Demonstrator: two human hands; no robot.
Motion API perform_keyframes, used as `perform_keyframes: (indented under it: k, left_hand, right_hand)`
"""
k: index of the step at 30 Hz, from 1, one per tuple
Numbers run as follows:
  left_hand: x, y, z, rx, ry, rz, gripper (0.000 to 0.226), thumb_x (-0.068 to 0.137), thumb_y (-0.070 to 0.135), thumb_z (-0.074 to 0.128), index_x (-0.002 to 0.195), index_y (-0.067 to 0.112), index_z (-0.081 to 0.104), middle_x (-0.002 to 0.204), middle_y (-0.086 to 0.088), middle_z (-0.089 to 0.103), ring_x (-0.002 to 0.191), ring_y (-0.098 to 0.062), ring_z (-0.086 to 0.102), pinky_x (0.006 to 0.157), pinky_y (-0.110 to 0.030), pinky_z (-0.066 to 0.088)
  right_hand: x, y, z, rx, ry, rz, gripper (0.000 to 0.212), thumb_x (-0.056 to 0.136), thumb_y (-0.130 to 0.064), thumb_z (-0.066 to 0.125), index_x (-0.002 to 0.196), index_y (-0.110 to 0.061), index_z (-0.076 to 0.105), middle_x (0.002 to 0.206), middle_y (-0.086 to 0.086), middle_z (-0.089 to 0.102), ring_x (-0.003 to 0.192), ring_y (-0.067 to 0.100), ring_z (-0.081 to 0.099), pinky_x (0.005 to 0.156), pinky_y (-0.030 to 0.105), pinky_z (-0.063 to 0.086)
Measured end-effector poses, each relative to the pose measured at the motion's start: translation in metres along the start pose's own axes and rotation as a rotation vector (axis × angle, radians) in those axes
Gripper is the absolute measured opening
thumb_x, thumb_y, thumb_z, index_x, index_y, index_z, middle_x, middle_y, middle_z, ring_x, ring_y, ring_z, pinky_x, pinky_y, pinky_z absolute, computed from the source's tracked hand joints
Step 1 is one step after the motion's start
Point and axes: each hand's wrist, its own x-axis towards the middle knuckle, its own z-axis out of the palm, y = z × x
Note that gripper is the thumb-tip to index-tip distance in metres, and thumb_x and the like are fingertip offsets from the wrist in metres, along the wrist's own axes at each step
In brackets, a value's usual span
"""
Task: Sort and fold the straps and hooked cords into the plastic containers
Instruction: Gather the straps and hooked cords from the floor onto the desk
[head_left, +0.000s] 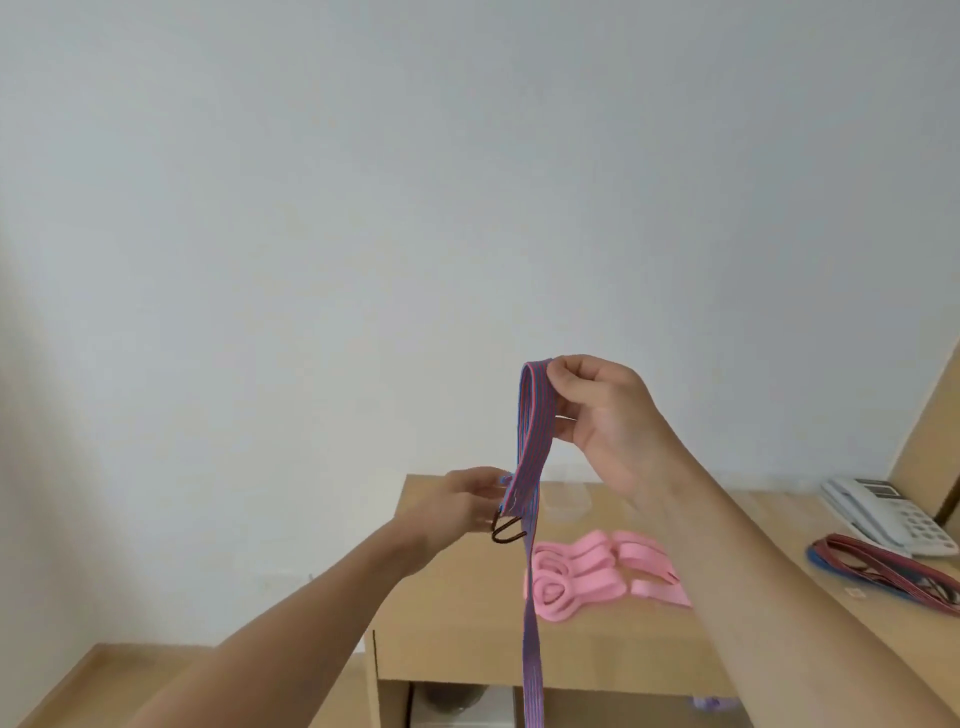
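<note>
The wall (363, 208) fills the upper and left scene. The desk (467, 613), light wood, occupies the lower right, with an open compartment below its top.

The right hand (597, 410) is raised above the desk. Its thumb and fingers pinch the folded top of the striped strap (531, 441), a flat band in blue and red stripes. The strap is doubled over at this fold. One run ends at the left hand; the other hangs straight down past the near desk edge and out of view.

The left hand (462, 499) is lower and to the left. Its fingers pinch the strap end just above the dark metal hook (506, 534), which hangs free below them.

The pink straps (597, 577) lie coiled and folded on the desk, right of the hanging strap. A bundle of red and blue cords (883, 569) lies at the right desk edge, touching the white telephone (878, 514) behind it. A clear plastic container (566, 501), faintly visible, stands at the far side of the desk.
</note>
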Motion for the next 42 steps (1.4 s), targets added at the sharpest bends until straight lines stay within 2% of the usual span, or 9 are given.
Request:
perform_keyframes:
  k: [3, 10, 15, 20, 23, 27, 31, 36, 42]
  left_hand:
    - [0.018, 0.02, 0.05, -0.002, -0.117, 0.035, 0.044, 0.091, -0.009, 0.057, 0.118, 0.024, 0.07, 0.11, 0.009, 0.078, 0.107, -0.007, 0.071, 0.099, -0.025, 0.054]
    - [0.054, 0.021, 0.11, 0.041, 0.092, 0.027, 0.016, 0.098, 0.007, 0.065, 0.104, -0.007, 0.07, 0.082, -0.011, 0.072, 0.073, -0.021, 0.066, 0.078, -0.033, 0.056]
    - [0.058, 0.029, 0.11, 0.11, 0.169, -0.015, 0.012, 0.095, -0.003, 0.064, 0.099, 0.001, 0.075, 0.068, 0.005, 0.068, 0.063, -0.011, 0.063, 0.071, -0.024, 0.058]
    - [0.079, 0.056, 0.126, -0.021, 0.301, 0.058, 0.014, 0.096, -0.002, 0.061, 0.094, 0.001, 0.074, 0.079, -0.006, 0.065, 0.072, -0.024, 0.062, 0.078, -0.042, 0.062]
    - [0.091, 0.081, 0.132, -0.055, 0.295, 0.13, 0.02, 0.094, -0.006, 0.058, 0.093, 0.004, 0.075, 0.081, -0.008, 0.068, 0.075, -0.024, 0.066, 0.079, -0.038, 0.063]
    - [0.105, 0.108, 0.142, -0.007, 0.245, 0.217, 0.032, 0.088, -0.016, 0.053, 0.093, 0.006, 0.077, 0.083, -0.006, 0.074, 0.079, -0.023, 0.071, 0.085, -0.039, 0.064]
    - [0.108, 0.131, 0.158, 0.074, 0.128, 0.304, 0.038, 0.087, -0.016, 0.053, 0.094, 0.012, 0.077, 0.085, -0.004, 0.076, 0.077, -0.022, 0.072, 0.078, -0.031, 0.063]
    - [0.108, 0.141, 0.167, 0.325, -0.012, 0.417, 0.041, 0.082, -0.012, 0.055, 0.097, 0.02, 0.075, 0.09, -0.006, 0.078, 0.075, -0.016, 0.071, 0.08, -0.029, 0.06]
    - [0.119, 0.11, 0.156, 0.449, 0.03, 0.419, 0.02, 0.089, 0.006, 0.068, 0.093, 0.023, 0.077, 0.084, 0.004, 0.078, 0.08, -0.012, 0.072, 0.079, -0.024, 0.055]
  right_hand:
    - [-0.011, -0.005, -0.044, 0.031, -0.008, 0.023, 0.011, 0.099, -0.008, 0.056, 0.093, -0.003, 0.065, 0.076, 0.006, 0.062, 0.065, 0.018, 0.058, 0.059, 0.028, 0.051]
    - [-0.039, -0.025, -0.131, 0.068, 0.0, 0.012, 0.017, 0.099, -0.007, 0.051, 0.089, -0.004, 0.065, 0.072, 0.003, 0.062, 0.061, 0.015, 0.056, 0.055, 0.024, 0.047]
    - [-0.067, -0.017, -0.202, 0.16, 0.169, 0.041, 0.018, 0.093, -0.006, 0.048, 0.078, -0.005, 0.06, 0.069, 0.007, 0.053, 0.058, 0.02, 0.049, 0.058, 0.031, 0.037]
    - [-0.088, 0.015, -0.23, 0.027, 0.197, 0.166, 0.004, 0.077, -0.006, 0.055, 0.076, -0.003, 0.053, 0.062, 0.012, 0.046, 0.051, 0.023, 0.04, 0.047, 0.031, 0.031]
    - [-0.102, 0.041, -0.238, 0.001, 0.208, 0.264, 0.013, 0.085, 0.009, 0.046, 0.086, 0.0, 0.055, 0.065, 0.014, 0.047, 0.051, 0.023, 0.042, 0.043, 0.026, 0.045]
    - [-0.118, 0.067, -0.246, -0.157, 0.159, 0.328, 0.011, 0.086, 0.004, 0.055, 0.092, 0.0, 0.064, 0.083, 0.014, 0.07, 0.073, 0.026, 0.072, 0.067, 0.036, 0.052]
    - [-0.11, 0.065, -0.234, -0.196, 0.06, 0.298, 0.028, 0.09, -0.023, 0.063, 0.112, -0.005, 0.07, 0.119, 0.019, 0.071, 0.108, 0.041, 0.069, 0.087, 0.044, 0.057]
    - [-0.08, 0.024, -0.198, -0.15, 0.219, 0.055, 0.014, 0.096, -0.012, 0.063, 0.088, -0.006, 0.074, 0.08, 0.014, 0.07, 0.076, 0.026, 0.066, 0.072, 0.034, 0.054]
    - [-0.068, -0.002, -0.189, -0.255, 0.302, -0.062, 0.022, 0.099, -0.01, 0.058, 0.089, 0.003, 0.073, 0.068, 0.012, 0.065, 0.065, 0.024, 0.057, 0.066, 0.033, 0.054]
